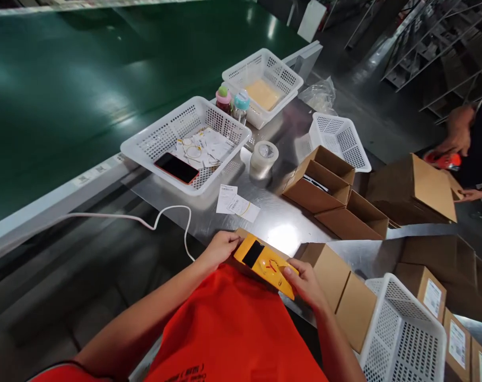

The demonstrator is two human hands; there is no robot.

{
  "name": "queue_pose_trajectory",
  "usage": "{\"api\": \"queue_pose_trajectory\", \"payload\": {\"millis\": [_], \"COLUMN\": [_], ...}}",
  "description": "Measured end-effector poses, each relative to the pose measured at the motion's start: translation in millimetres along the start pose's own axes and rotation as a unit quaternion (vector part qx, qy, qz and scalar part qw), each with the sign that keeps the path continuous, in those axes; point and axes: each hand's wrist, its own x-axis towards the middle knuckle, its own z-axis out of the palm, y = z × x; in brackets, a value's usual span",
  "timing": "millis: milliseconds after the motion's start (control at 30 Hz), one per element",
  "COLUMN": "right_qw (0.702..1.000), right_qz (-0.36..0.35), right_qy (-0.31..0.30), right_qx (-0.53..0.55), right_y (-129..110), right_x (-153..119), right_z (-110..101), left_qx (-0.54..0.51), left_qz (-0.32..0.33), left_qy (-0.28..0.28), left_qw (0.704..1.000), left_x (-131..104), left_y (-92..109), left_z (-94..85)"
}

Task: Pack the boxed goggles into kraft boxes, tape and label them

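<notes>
The two hands work as a pair with the yellow box clamped between them: the left hand pinches its left end, while the right hand grips the other end, thumb on the upper face. The box is held tilted just in front of the red garment, at the near edge of the table. The step in hand seems to be turning or checking this box; moving it on would call for an even hold at both ends, lest it twist. Its face bears a black panel and a red mark shaped rather like a Y, but no brand that I can read. The garment carries small dark lettering, too cut off to make out. Beyond the hands, two loose paper labels lie on the table with barcode-like print, illegible from here, near a roll of clear tape. Further off, a white basket holds more printed slips and a smartphone. To the right, open cartons stand on the table, and labelled cartons past another white basket show white shipping labels whose text is too small. At the far right, a co-worker's hand holds a red tape dispenser by a large carton
</notes>
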Motion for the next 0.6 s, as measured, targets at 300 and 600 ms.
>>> {"api": "queue_pose_trajectory", "payload": {"millis": [300,600], "right_qw": [0.994,0.988], "right_qz": [0.06,0.064], "right_qy": [0.014,0.043], "right_qx": [-0.093,-0.135], "right_y": [-11.3,-16.3], "right_x": [4.6,14.6], "right_z": [-4.5,9.0], "left_qx": [-0.019,0.1], "left_qz": [-0.035,-0.034], "left_qy": [0.113,0.142], "left_qw": [0.993,0.984], "left_x": [19.2,53.0], "left_y": [-20.0,-75.1], "left_z": [-90.4,-55.0]}}
